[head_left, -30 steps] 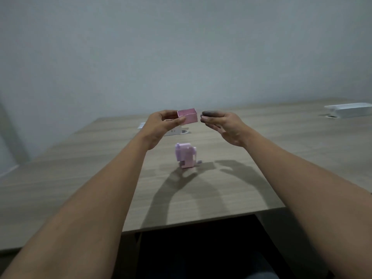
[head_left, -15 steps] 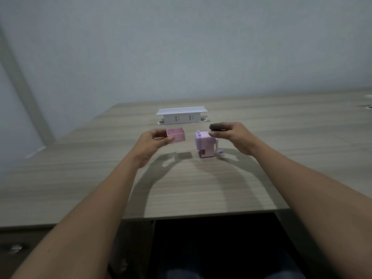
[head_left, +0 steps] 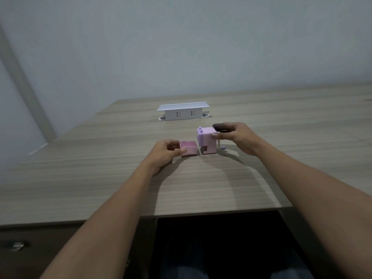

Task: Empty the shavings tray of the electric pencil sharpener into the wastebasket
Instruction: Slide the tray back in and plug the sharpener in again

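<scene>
- Mid-desk [head_left: 100,178]: lilac pencil sharpener [head_left: 207,140] stands upright, with the pink shavings tray [head_left: 188,148] just beside its left face, open side up.
- Left hand [head_left: 167,153] grips the tray, fingers closed on its left end, thumb on the near wall. Tray sits level at desk height and appears to rest on the surface; contact line is unclear.
- Right hand [head_left: 236,136] pinches the sharpener's upper body, thumb on the near face, fingers over the top. Likely bracing it so it won't slide when the tray is pushed in.
- Dark slot low on the sharpener's left side faces the tray. Tray mouth is lined up with it, which reads as the reinsert step.
- Tray interior looks bare pink, no shavings visible, so the dump is probably done. Wastebasket not in view.
- Crank handle [head_left: 222,148] sticks out to the right, clear of both hands.
- White socket box [head_left: 182,111] sits well behind, not involved.
- Risk: tray cocks in the slot if pushed off-axis.
</scene>
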A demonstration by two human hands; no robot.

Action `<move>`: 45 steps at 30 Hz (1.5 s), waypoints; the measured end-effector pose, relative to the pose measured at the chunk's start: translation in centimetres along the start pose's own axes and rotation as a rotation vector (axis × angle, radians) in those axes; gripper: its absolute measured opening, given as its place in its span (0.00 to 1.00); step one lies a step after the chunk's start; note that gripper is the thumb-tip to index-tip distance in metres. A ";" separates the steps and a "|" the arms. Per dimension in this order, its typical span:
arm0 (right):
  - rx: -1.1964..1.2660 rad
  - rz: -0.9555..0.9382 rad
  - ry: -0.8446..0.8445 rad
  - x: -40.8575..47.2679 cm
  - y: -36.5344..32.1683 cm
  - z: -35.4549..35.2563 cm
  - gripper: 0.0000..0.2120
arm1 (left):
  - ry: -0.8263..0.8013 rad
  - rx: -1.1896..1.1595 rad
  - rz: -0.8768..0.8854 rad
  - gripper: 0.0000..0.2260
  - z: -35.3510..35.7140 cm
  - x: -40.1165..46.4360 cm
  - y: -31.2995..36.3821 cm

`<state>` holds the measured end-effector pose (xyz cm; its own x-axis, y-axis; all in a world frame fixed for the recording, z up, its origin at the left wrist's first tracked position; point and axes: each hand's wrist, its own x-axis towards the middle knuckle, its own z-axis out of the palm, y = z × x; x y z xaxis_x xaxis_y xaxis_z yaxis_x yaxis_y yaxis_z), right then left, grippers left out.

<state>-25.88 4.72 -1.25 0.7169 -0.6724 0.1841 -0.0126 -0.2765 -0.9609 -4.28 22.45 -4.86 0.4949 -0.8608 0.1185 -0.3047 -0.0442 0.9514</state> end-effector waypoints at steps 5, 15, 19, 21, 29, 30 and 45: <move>-0.007 -0.002 -0.002 -0.2 -0.1 0.0 0.26 | -0.007 0.008 -0.005 0.19 1.1 0.4 0.2; 0.009 -0.019 0.022 -0.3 0.4 0.1 0.26 | 0.001 -0.033 -0.030 0.22 2.3 1.4 0.1; 0.019 -0.024 0.031 -0.6 0.3 0.0 0.25 | -0.012 -0.038 -0.050 0.21 2.1 1.5 0.0; 0.015 -0.027 0.031 -0.7 0.3 0.0 0.25 | -0.009 -0.031 -0.047 0.21 2.2 1.4 0.2; 0.030 -0.017 0.032 -0.7 0.4 -0.2 0.25 | 0.024 -0.019 -0.046 0.21 2.5 1.6 0.3; 0.034 -0.014 0.030 -0.7 0.5 -0.3 0.25 | 0.026 -0.014 -0.045 0.21 2.5 1.5 0.4; 0.049 -0.023 0.042 -0.3 0.8 0.0 0.25 | 0.007 -0.034 -0.023 0.20 2.7 1.2 0.5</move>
<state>-26.07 4.67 -2.10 0.6865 -0.6950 0.2137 0.0386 -0.2586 -0.9652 -6.03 19.99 -5.06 0.5074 -0.8560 0.0989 -0.2654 -0.0460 0.9630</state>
